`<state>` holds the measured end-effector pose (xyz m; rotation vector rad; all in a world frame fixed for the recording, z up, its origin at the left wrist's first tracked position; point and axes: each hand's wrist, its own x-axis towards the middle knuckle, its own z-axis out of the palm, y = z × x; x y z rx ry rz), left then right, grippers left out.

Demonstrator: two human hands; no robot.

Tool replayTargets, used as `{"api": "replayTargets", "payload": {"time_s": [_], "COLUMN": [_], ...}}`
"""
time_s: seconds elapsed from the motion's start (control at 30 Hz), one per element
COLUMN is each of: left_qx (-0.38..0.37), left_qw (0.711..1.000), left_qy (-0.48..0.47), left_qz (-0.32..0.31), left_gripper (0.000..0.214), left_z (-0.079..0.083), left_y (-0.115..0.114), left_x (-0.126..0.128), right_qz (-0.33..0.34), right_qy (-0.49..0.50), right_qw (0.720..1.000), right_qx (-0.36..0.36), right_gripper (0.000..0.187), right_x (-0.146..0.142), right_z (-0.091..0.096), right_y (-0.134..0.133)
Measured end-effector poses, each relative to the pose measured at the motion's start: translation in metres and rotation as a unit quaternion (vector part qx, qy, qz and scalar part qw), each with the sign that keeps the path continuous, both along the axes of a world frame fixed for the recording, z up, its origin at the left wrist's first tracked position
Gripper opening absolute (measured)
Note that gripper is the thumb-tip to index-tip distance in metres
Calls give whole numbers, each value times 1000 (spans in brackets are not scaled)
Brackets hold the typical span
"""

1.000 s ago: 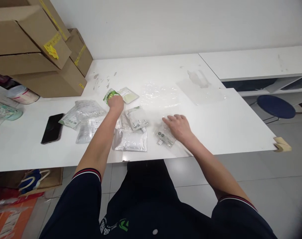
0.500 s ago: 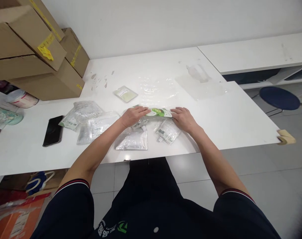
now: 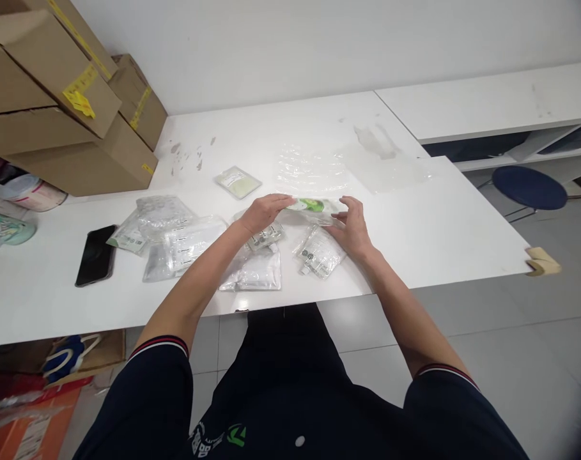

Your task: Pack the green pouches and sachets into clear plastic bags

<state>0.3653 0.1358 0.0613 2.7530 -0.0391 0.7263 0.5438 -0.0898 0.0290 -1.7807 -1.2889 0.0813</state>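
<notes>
From the head camera: my left hand [image 3: 264,214] and right hand [image 3: 350,227] each pinch one end of a green-printed packet [image 3: 314,206], holding it flat just above the white surface [image 3: 438,236], near the middle. A clear pouch [image 3: 319,252] lies under my right wrist, and a silvery pouch [image 3: 254,273] sits by the near edge. A pale green sachet [image 3: 237,182] rests farther back. A black phone [image 3: 95,254] lies to the left, and cardboard boxes [image 3: 64,147] are stacked behind it.
</notes>
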Motion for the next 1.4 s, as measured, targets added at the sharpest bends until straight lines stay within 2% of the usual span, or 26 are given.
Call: {"api": "replayTargets", "payload": {"time_s": [0.07,0.13,0.23,0.33,0.4,0.5,0.6,0.7,0.8,0.9,0.97,1.03,1.07,1.13,1.2,1.23,1.3,1.4], "left_qx": [8,22,31,27,39,40,-15,-93,-161,-196,-163,-77,-30,41,76,90,125,170], "left_qw": [997,991,982,975,973,974,979,975,956,934,925,926,931,946,955,954,945,937], "left_qy": [65,129,187,215,218,200,169,154,154,158,167,161,155,157,192,213,243,246], "left_qz": [-28,-37,-1,42,66,102,115,133,192,254,298,332,329,280,211,190,179,179], "left_gripper": [32,35,42,54,60,41,34,31,25,31,39,42,40,33,32,33,38,47], "left_z": [2,6,17,26,26,22,24,32,33,25,19,15,15,16,17,16,13,5], "left_y": [2,1,-11,-29,-39,-44,-36,-19,1,16,19,15,11,1,-7,-10,-12,-9], "left_x": [0,-3,-12,-18,-20,-15,-8,2,15,31,40,46,46,45,43,42,42,48], "right_qz": [-11,3,25,20,39,81,98,94,73,45,24,-7,-31,-82,-102,-88,-19,83], "right_qy": [-32,-100,-205,-246,-251,-240,-189,-123,-77,-79,-97,-113,-128,-176,-235,-260,-277,-221], "right_qw": [999,992,967,954,951,950,955,958,956,944,928,915,913,921,931,935,938,939], "right_qx": [-23,-74,-151,-173,-175,-182,-208,-242,-275,-318,-358,-388,-387,-338,-260,-227,-208,-250], "right_gripper": [75,58,35,34,35,36,34,31,24,20,21,25,27,32,31,29,28,39], "right_x": [1,1,-1,-2,-1,5,17,33,51,63,65,61,58,50,42,40,38,40], "right_z": [3,8,15,19,21,30,48,72,85,81,71,58,52,43,36,34,31,28], "right_y": [-2,-2,0,3,4,6,9,24,56,95,117,130,133,133,126,122,112,96]}}
